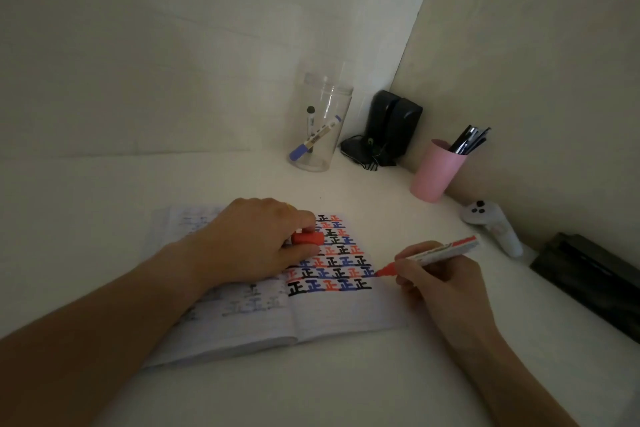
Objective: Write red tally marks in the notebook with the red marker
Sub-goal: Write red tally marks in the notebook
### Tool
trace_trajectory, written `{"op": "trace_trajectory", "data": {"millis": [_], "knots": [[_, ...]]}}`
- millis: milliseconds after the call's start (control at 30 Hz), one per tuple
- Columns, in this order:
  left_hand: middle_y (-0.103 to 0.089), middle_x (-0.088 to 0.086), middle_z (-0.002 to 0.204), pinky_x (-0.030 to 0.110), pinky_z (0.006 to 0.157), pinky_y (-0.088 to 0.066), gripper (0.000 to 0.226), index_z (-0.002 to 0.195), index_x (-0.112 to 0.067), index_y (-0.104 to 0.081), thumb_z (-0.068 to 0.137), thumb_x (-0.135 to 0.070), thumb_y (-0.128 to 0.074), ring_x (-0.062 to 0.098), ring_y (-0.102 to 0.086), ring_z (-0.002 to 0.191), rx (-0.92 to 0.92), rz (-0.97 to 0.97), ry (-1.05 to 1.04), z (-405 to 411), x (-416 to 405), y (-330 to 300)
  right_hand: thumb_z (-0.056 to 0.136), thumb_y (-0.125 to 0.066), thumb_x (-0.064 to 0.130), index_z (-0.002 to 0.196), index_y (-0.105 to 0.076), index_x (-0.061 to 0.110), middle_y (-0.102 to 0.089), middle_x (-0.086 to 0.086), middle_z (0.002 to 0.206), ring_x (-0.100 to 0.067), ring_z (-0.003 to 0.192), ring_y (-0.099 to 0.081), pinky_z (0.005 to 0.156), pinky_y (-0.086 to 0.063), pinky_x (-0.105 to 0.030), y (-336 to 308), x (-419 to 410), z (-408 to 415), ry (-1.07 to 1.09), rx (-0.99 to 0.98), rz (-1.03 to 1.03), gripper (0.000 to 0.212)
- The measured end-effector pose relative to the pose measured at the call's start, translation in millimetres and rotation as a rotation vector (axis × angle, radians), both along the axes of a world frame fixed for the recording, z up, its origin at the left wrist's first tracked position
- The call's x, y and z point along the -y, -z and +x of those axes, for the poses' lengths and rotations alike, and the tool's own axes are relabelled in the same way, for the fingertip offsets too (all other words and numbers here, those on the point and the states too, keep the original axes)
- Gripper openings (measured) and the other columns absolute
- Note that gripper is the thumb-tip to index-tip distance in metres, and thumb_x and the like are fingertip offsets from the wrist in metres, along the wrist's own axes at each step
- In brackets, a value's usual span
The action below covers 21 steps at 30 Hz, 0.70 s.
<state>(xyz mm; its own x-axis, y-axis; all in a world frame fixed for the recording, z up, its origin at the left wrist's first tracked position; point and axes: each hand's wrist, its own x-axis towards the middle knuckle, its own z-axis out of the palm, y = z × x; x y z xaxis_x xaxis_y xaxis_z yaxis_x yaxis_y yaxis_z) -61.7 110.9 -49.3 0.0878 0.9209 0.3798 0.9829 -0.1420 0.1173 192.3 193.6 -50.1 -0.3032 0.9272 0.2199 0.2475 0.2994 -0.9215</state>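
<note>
An open notebook lies flat on the white table, its right page filled with rows of black, blue and red tally marks. My left hand rests on the page and holds the marker's red cap between its fingers. My right hand grips the uncapped red marker, a white barrel with a red tip. The tip sits at the right end of the second-lowest row, at the page's right edge.
A clear jar holding two markers stands at the back. A black device with cables sits in the corner, beside a pink cup of pens. A white controller and a black box lie along the right wall.
</note>
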Motion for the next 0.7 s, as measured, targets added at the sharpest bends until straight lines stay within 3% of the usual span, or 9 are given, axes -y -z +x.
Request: {"op": "trace_trajectory", "data": {"millis": [200, 367, 567, 700], "knots": [[-0.055, -0.015, 0.08, 0.03, 0.066, -0.039, 0.036, 0.103, -0.038, -0.053, 0.089, -0.067, -0.039, 0.007, -0.048, 0.071, -0.003, 0.001, -0.009, -1.2, 0.0, 0.7, 0.082, -0.071, -0.003, 0.076, -0.073, 0.003, -0.069, -0.025, 0.068, -0.018, 0.054, -0.058, 0.057, -0.048, -0.037, -1.4, 2.4, -0.2, -0.061, 0.024, 0.003, 0.008], [-0.044, -0.018, 0.071, 0.029, 0.063, -0.035, 0.035, 0.102, -0.037, -0.054, 0.088, -0.067, -0.041, 0.006, -0.045, 0.068, -0.024, -0.007, -0.008, -1.0, 0.5, -0.6, 0.078, -0.073, 0.002, 0.074, -0.074, 0.009, -0.071, -0.007, 0.062, -0.017, 0.055, -0.06, 0.06, -0.05, -0.037, 1.1, 1.3, 0.4, -0.052, 0.079, 0.037, 0.008], [-0.051, -0.015, 0.074, 0.029, 0.064, -0.036, 0.038, 0.102, -0.036, -0.056, 0.088, -0.068, -0.041, 0.006, -0.046, 0.066, -0.015, -0.026, -0.018, -0.4, 0.6, -1.8, 0.075, -0.073, 0.006, 0.072, -0.074, 0.012, -0.07, -0.003, 0.06, -0.014, 0.054, -0.06, 0.06, -0.049, -0.035, 1.1, 0.0, 1.0, 0.0, 0.058, 0.022, 0.007], [-0.05, -0.016, 0.073, 0.029, 0.062, -0.035, 0.039, 0.1, -0.036, -0.056, 0.087, -0.068, -0.041, 0.006, -0.046, 0.066, -0.022, -0.026, -0.021, -0.5, 0.5, -2.3, 0.076, -0.073, 0.006, 0.073, -0.074, 0.012, -0.07, -0.007, 0.061, -0.017, 0.056, -0.061, 0.061, -0.052, -0.04, -0.7, 1.7, 0.7, -0.014, 0.083, 0.037, 0.006]]}}
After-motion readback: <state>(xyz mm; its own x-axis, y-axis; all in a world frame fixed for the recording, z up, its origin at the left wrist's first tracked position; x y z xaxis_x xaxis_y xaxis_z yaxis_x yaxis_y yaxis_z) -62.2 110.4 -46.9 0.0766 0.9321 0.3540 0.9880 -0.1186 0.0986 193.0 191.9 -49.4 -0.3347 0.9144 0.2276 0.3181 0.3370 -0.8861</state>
